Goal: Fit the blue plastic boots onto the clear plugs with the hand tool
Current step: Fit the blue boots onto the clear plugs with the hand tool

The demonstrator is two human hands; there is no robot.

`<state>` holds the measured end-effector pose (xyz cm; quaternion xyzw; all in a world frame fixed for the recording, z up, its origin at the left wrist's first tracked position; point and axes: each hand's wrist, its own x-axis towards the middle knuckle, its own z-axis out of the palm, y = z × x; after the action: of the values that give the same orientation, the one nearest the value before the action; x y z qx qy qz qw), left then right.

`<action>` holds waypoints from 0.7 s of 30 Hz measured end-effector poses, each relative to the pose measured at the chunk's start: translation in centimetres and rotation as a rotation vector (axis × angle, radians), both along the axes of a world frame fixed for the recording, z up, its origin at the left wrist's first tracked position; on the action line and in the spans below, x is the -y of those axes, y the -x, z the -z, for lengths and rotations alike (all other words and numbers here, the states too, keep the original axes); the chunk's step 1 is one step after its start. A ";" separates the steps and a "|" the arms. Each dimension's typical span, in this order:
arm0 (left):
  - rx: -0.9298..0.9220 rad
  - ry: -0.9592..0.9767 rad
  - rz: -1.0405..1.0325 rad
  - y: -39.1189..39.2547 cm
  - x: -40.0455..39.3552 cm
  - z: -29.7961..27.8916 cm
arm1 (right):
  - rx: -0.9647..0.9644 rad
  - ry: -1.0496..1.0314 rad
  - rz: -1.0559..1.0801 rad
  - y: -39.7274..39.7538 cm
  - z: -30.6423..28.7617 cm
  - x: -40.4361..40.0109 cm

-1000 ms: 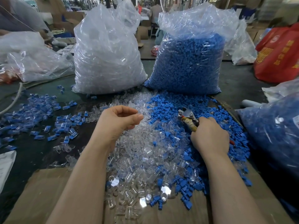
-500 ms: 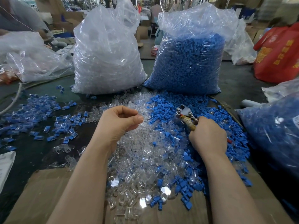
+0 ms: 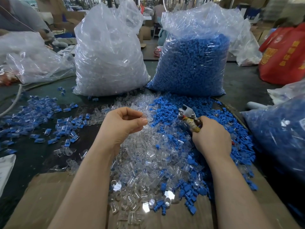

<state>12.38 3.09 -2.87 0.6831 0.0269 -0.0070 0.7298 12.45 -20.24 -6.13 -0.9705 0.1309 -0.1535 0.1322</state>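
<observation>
A heap of clear plugs (image 3: 145,156) covers the middle of the table, with loose blue boots (image 3: 168,108) spread behind it and to its right. My left hand (image 3: 122,126) hovers over the heap, fingers curled, pinching a clear plug (image 3: 147,116) between thumb and forefinger. To the right, my right hand (image 3: 212,138) grips the tape-wrapped handle of the hand tool (image 3: 187,114). Its metal jaws point up and left over the blue boots, a short way from my left fingertips. I cannot tell whether a boot sits in the jaws.
Two tall plastic bags stand behind: clear plugs (image 3: 109,60) on the left, blue boots (image 3: 193,63) on the right. Blue-and-clear fitted pieces (image 3: 49,116) lie scattered at left. Another bag of blue parts (image 3: 283,134) lies at the right edge, a red bag (image 3: 283,55) beyond it. Cardboard (image 3: 41,204) lies underneath.
My right hand has shifted the tool slightly left and up, toward my left hand. My left hand has stayed almost still.
</observation>
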 end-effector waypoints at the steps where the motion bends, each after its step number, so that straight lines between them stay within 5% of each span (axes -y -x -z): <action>1: 0.000 0.010 0.004 0.0 0.0 0.0 | 0.014 -0.006 0.014 0.0 -0.1 0.0; 10: -0.001 0.023 0.019 0.0 -0.2 0.0 | -0.177 0.037 0.118 0.2 -0.1 0.5; 21: -0.007 0.013 0.028 -0.1 -0.2 0.1 | -0.139 0.067 0.013 -0.2 0.1 0.1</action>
<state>12.47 3.34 -2.94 0.6787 0.0200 -0.0200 0.7339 12.64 -20.34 -6.22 -0.9818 0.1408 -0.0907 0.0891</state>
